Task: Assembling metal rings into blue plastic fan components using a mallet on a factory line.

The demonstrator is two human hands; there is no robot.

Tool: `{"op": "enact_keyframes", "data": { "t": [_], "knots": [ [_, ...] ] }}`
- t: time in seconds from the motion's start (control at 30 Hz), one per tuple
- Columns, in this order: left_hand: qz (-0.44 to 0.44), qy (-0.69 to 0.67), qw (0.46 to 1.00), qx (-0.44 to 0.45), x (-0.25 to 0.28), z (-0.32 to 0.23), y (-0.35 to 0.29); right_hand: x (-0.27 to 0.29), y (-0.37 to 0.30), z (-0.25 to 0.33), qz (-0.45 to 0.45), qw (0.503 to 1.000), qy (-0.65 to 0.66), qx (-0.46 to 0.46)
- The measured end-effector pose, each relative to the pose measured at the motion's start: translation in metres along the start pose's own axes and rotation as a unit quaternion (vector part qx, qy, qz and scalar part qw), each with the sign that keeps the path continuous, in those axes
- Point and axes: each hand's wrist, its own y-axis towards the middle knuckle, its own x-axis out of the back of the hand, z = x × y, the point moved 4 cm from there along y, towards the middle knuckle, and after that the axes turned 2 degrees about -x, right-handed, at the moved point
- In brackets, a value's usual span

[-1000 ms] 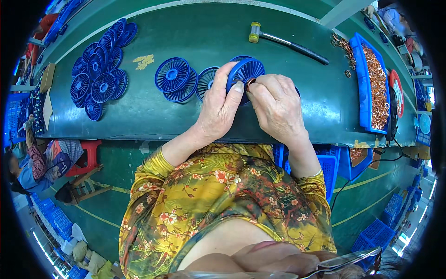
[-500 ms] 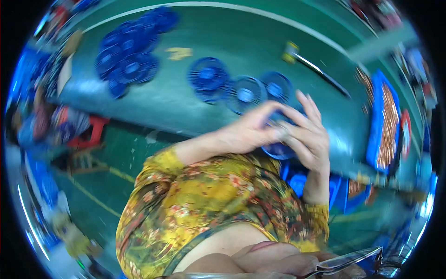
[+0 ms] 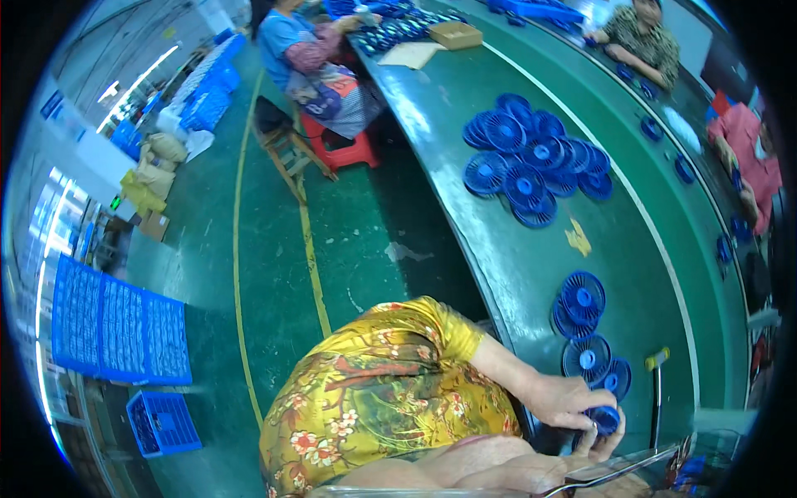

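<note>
Two hands, left (image 3: pixel 564 400) and right (image 3: pixel 599 440), clasp one blue fan wheel (image 3: pixel 604 417); best kept level, other wheels (image 3: pixel 585 358) just beyond my knuckles.

We are seeing a desk (image 3: pixel 531 274) with a smooth, painted green top giving off a dull sheen. The blue fan wheels (image 3: pixel 531 158) piled at upper right are looking like moulded plastic, slightly glossy, with fine ribbed blades. The fan wheel (image 3: pixel 604 417) in our left hand (image 3: pixel 564 400) at lower right is showing the same blue plastic. The hammer (image 3: pixel 656 390) beside it is looking like dark metal with a pale head. Our sleeve (image 3: pixel 390 382) is shining like satiny printed cloth. The blue crates (image 3: pixel 116 332) at left are looking like matt latticed plastic, and the floor (image 3: pixel 249 249) is gleaming, smooth and painted green.
</note>
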Motion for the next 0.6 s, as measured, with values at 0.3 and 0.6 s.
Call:
{"op": "enact_keyframes", "data": {
  "t": [0.3, 0.6],
  "knots": [
    [-0.018, 0.252, 0.968, 0.01, 0.034, -0.01, -0.007, -0.019, 0.028, 0.039, 0.036, 0.981, -0.168, 0.088],
    [-0.25, 0.42, 0.872, 0.023, 0.145, 0.023, -0.034, 0.194, 0.031, -0.022, -0.42, 0.717, -0.551, -0.082]
  ]
}}
